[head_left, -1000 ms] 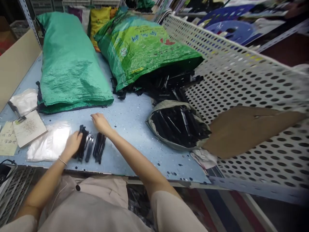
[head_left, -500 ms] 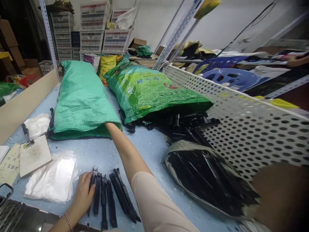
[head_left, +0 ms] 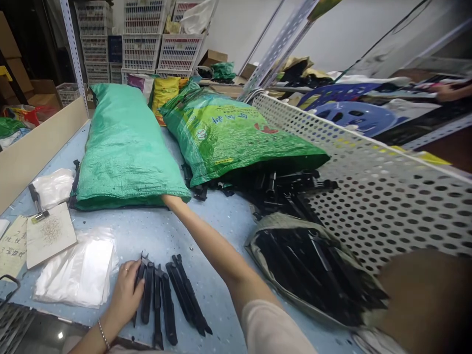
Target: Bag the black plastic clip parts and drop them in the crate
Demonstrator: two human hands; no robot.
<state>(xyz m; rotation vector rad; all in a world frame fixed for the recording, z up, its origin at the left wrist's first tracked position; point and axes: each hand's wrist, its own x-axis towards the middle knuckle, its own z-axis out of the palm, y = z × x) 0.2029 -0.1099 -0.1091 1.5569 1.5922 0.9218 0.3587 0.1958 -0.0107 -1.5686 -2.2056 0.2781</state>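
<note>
Right, your left hand (head_left: 127, 290) rests low on the blue tabletop (head_left: 221, 216), fingers and thumb closed narrowly around the leftmost black part (head_left: 140, 271). Three more black parts (head_left: 158, 305) stand out just beside it, slim and roughly side by side, all pointing lengthwise away from you. A little to their right, a separate pair (head_left: 186, 295) lies slanted, the two pieces close together.

Your right forearm (head_left: 210, 241) stretches forward across the table, and your right hand is inside the mouth of the teal sack (head_left: 127, 147), out of sight past the wrist, so you cannot tell from here whether it grips anything.

To the right of that sack lies a printed green bag (head_left: 236, 132), with a dark heap of similar pieces (head_left: 275, 186) at its open end. Nearer you sits a grey-green bag (head_left: 285, 221), its rim rolled back around more black pieces, near the perforated white panel (head_left: 372, 211).

On your left, clear plastic bags (head_left: 75, 270) lie in a flat pile close to your left hand. Just beyond them is a pale square tile (head_left: 49, 236) (speckled brown in the middle), partly over a handwritten note (head_left: 14, 250).
</note>
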